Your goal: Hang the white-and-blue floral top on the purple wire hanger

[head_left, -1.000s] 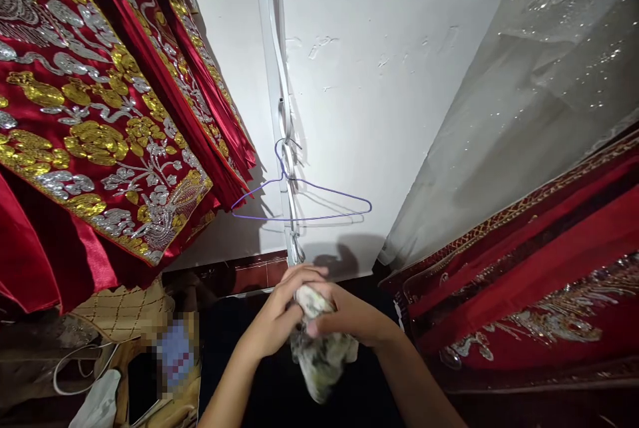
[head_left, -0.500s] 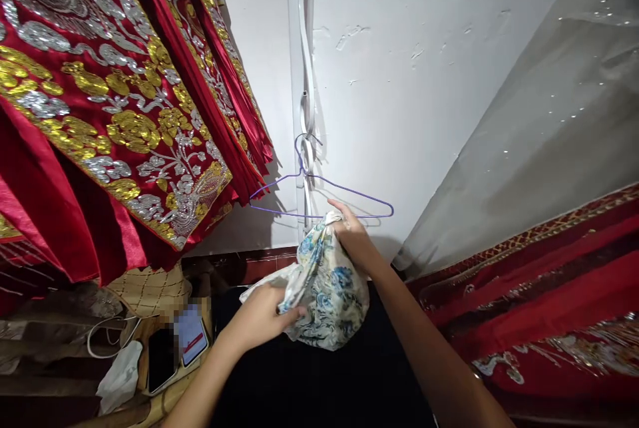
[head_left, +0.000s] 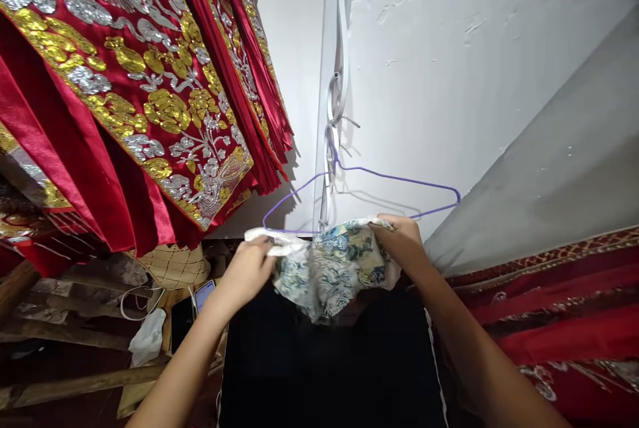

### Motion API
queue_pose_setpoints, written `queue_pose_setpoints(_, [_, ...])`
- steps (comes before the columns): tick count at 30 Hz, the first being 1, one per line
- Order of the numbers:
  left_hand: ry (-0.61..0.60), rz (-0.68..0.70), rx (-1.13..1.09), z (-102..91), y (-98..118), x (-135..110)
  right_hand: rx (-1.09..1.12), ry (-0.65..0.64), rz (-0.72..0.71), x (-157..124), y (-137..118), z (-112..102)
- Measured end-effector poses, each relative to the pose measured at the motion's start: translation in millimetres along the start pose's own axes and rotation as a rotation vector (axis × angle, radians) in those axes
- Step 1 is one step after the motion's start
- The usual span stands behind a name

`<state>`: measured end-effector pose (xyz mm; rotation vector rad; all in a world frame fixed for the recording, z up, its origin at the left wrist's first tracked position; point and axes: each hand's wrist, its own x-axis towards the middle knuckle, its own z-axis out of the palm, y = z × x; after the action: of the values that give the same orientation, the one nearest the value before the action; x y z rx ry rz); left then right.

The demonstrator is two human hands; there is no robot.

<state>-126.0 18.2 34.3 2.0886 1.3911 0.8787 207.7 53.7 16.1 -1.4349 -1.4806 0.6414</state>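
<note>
Stretched between both hands is a white garment (head_left: 329, 271) with blue and yellowish flowers; its exact kind is unclear. My left hand (head_left: 250, 269) pinches one end of its pale upper edge. At the other end, my right hand (head_left: 403, 240) grips the same edge, fingers partly tucked behind the cloth. Just beyond the garment, a purple wire hanger (head_left: 399, 178) hangs by its hook from a white metal stand (head_left: 343, 35). The garment's upper edge overlaps the hanger's bottom bar in view; whether they touch I cannot tell.
Red garments with gold and silver embroidery (head_left: 170, 108) hang at left. A sheer grey cover (head_left: 564, 168) and red fabric (head_left: 569, 328) stand at right. Low on the left are a woven bag (head_left: 174, 268), a phone (head_left: 204, 295), a crumpled tissue (head_left: 148, 335) and a white cable (head_left: 130, 308).
The bunched garment is now spread sideways, its upper edge pulled out between my hands. My left hand has risen and my right hand has moved right. The view has shifted, and the hanger looks tilted.
</note>
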Motion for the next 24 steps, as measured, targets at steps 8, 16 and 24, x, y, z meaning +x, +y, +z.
queue_pose_setpoints(8, [0.075,-0.090,0.175,-4.7,-8.9,41.6,-0.065,0.074,-0.038,-5.2,-0.7,1.6])
queue_pose_setpoints(16, [0.006,-0.176,0.185,-11.4,-27.1,58.5,-0.066,0.142,-0.122,-11.8,1.5,15.2])
queue_pose_setpoints(24, [0.006,-0.070,0.248,-34.4,-8.1,60.6,-0.051,0.159,-0.108,-11.6,1.1,14.2])
